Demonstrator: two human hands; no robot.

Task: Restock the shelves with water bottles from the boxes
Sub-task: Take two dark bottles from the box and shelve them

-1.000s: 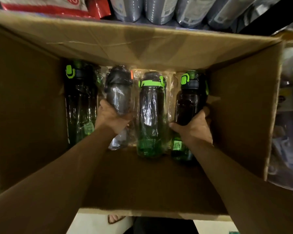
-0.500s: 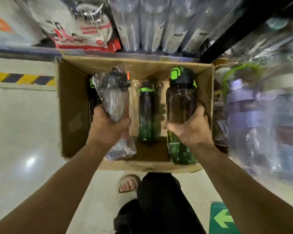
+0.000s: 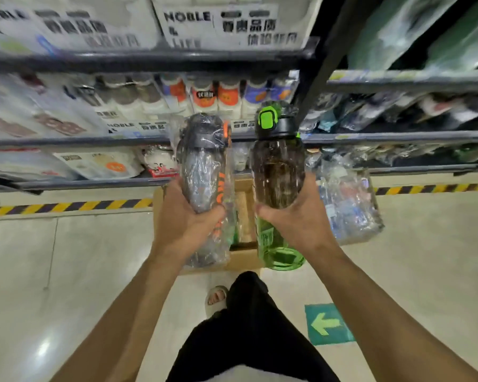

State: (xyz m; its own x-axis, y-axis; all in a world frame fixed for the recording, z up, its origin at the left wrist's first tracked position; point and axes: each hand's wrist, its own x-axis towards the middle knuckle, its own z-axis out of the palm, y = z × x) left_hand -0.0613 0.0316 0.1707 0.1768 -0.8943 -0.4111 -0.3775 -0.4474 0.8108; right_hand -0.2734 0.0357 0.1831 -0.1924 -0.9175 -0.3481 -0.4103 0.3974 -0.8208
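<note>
The box [image 3: 244, 259] sits on the floor [image 3: 66, 271], and what's inside it is mostly hidden, because two bottles are up in the air right above it! Over the box's left side is the grey bottle [image 3: 202, 166], sealed in crinkly clear wrap with an orange strip down its side. Over the right side is the green bottle [image 3: 278, 172], dark at the top, bright green at the base, with a green latch on a black lid. Just right of the box is a clear bag [image 3: 348, 205] stuffed with wrapped goods. Beyond the box rise the shelves [image 3: 149, 60], packed with blurred stock, with hazard tape [image 3: 66, 206] along their foot. Near the box, a green arrow [image 3: 326, 323] marks the floor. The left hand [image 3: 185, 224] wraps around the grey bottle's lower half, and the right hand [image 3: 301, 224] clasps the green one, both bottles upright.
</note>
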